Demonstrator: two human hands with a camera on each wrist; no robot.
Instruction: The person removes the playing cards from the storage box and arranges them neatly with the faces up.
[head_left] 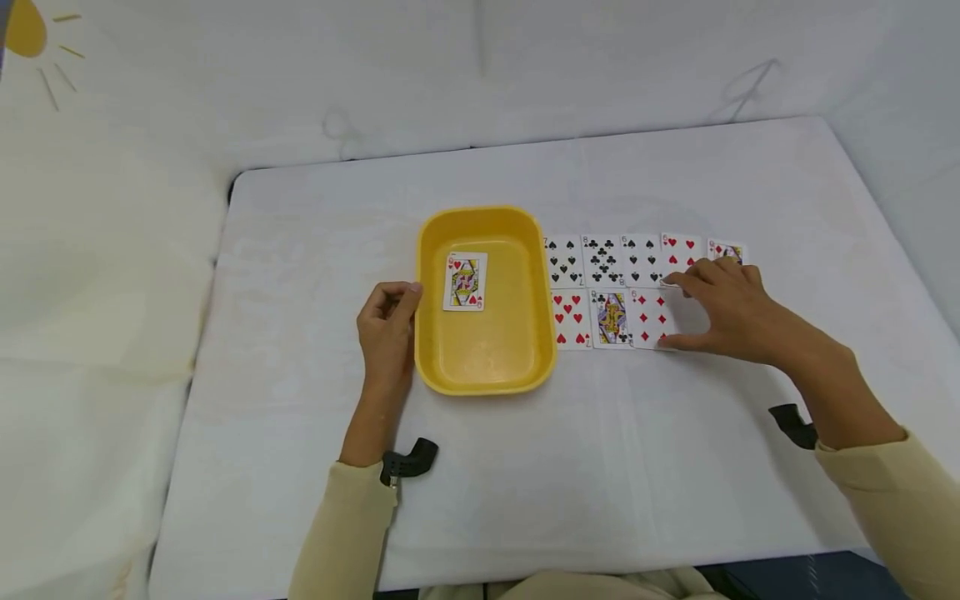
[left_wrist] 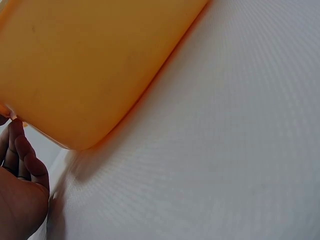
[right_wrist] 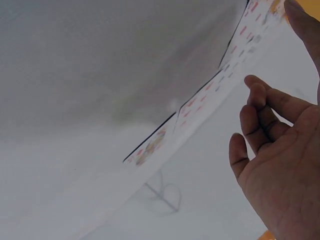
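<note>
- Where the near edge of the white table (head_left: pixel 525 467) is seen, two cream sleeves (head_left: pixel 337 533) are found entering the head view, each wrist carrying a black mount.
- Further in, the left hand (head_left: pixel 386 329) is laid against the left outer wall of the yellow tray (head_left: pixel 487 371); its fingers are curled loosely beside the rim, and no clamped hold on the tray can be made out. In the left wrist view the fingertips (left_wrist: pixel 17 145) are seen just under the tray's edge.
- Inside the tray, toward its far left part, a single queen of hearts (head_left: pixel 465 282) is laid face up.
- Just right of the tray, a near row of three cards is set out: a red hearts card (head_left: pixel 572 318), a queen (head_left: pixel 612 317) and a diamonds card (head_left: pixel 651 317).
- The right hand (head_left: pixel 731 308) is spread over the right end of the rows, fingers apart and fairly straight, the thumb resting by the diamonds card and the forefinger reaching to the far row; nothing is gripped.
- Behind, a far row of five cards is laid: a spades card (head_left: pixel 562 260), a clubs card (head_left: pixel 602 260), a second spades card (head_left: pixel 642 258), a hearts card (head_left: pixel 681 247) and a face card (head_left: pixel 727 251) partly hidden by the fingers.
</note>
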